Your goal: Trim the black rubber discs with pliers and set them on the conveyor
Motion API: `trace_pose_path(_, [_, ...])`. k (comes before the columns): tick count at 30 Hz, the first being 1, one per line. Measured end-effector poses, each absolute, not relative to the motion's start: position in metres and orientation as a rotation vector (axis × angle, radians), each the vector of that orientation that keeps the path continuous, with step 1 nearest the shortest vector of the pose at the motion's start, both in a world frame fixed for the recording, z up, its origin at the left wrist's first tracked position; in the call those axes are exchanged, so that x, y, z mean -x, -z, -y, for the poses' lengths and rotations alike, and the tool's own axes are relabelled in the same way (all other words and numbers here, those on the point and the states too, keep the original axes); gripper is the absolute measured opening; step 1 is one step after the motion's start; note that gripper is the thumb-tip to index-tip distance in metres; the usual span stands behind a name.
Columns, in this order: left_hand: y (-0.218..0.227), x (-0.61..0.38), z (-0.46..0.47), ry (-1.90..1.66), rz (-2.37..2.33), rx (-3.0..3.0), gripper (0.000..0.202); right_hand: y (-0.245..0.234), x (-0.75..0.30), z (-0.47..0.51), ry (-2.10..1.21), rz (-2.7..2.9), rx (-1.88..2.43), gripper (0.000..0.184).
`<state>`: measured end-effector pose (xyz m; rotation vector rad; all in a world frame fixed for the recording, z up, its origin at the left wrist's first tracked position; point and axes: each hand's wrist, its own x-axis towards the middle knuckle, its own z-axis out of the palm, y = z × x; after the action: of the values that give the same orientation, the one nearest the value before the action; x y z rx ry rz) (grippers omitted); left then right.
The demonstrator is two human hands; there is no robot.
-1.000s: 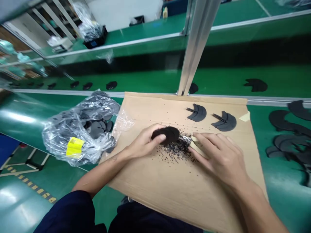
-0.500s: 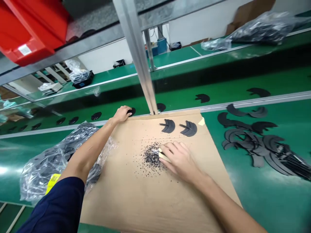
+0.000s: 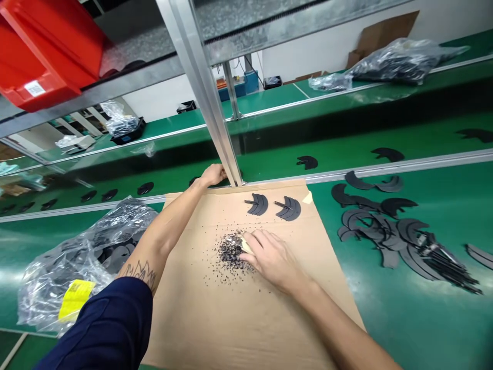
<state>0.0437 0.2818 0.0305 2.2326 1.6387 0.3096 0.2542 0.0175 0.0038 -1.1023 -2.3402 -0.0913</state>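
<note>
My right hand [image 3: 269, 257] is closed around a tool with a pale yellow handle [image 3: 245, 246]. The tool's shiny end lies over a heap of small black scraps [image 3: 231, 255] on the cardboard sheet [image 3: 231, 324]; its exact kind is unclear. My left hand [image 3: 214, 174] reaches over the sheet's far edge to the green belt, beside the metal post [image 3: 215, 113]. Its fingertips are partly hidden at the post, next to a dark piece that barely shows. Two curved black parts with short stems, a left one [image 3: 257, 204] and a right one [image 3: 288, 208], lie on the cardboard.
A pile of curved black parts [image 3: 379, 226] lies at right, beside thin black rods [image 3: 450, 264]. At left is a clear plastic bag [image 3: 88, 246] of dark parts. More black parts sit along the green belt [image 3: 265, 159]. A red bin [image 3: 42, 61] stands on the overhead shelf.
My left hand has moved right along the belt, from one round black piece to the post. My right hand stays over the scraps with the tool. The view has shifted slightly.
</note>
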Motion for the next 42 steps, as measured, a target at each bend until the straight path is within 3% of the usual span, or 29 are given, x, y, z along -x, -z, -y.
trace_pose_path(4, [-0.058, 0.001, -0.242, -0.294, -1.81, -2.313, 0.011, 0.0, -0.256, -0.02, 0.056, 2.294, 1.053, 0.028])
trace_pose_path(8, [-0.074, 0.031, -0.171, -0.235, -1.786, -2.353, 0.014, 0.003, -0.253, -0.022, 0.018, 2.251, 0.957, 0.029])
trace_pose_path(11, [-0.07, 0.032, -0.107, -0.148, -1.604, -2.354, 0.015, 0.001, -0.249, -0.023, -0.048, 2.169, 0.886, 0.038])
trace_pose_path(13, [-0.062, 0.026, -0.072, -0.114, -1.246, -2.369, 0.015, -0.001, -0.246, -0.024, -0.153, 2.137, 0.806, 0.041])
trace_pose_path(17, [-0.046, 0.015, -0.032, -0.089, -0.952, -2.32, 0.012, -0.002, -0.237, -0.024, -0.367, 2.168, 0.599, 0.029])
trace_pose_path(22, [-0.054, 0.05, -0.028, -0.004, -1.168, -2.317, 0.02, -0.004, -0.229, -0.02, -0.617, 1.976, 0.921, 0.013])
trace_pose_path(27, [-0.076, 0.141, -0.055, 0.284, -1.742, -2.292, 0.02, -0.014, -0.231, -0.024, -0.906, 1.635, 1.355, 0.034])
trace_pose_path(34, [-0.075, 0.192, -0.08, 0.488, -1.755, -2.233, 0.025, -0.012, -0.235, -0.03, -1.0, 1.458, 1.366, 0.039])
trace_pose_path(39, [-0.093, 0.182, -0.082, 0.398, -1.761, -2.288, 0.004, -0.012, -0.235, -0.029, -1.037, 1.432, 1.323, 0.037])
trace_pose_path(42, [-0.096, 0.152, -0.076, -0.025, -1.77, -2.307, 0.013, -0.014, -0.234, -0.027, -1.139, 1.352, 1.348, 0.036])
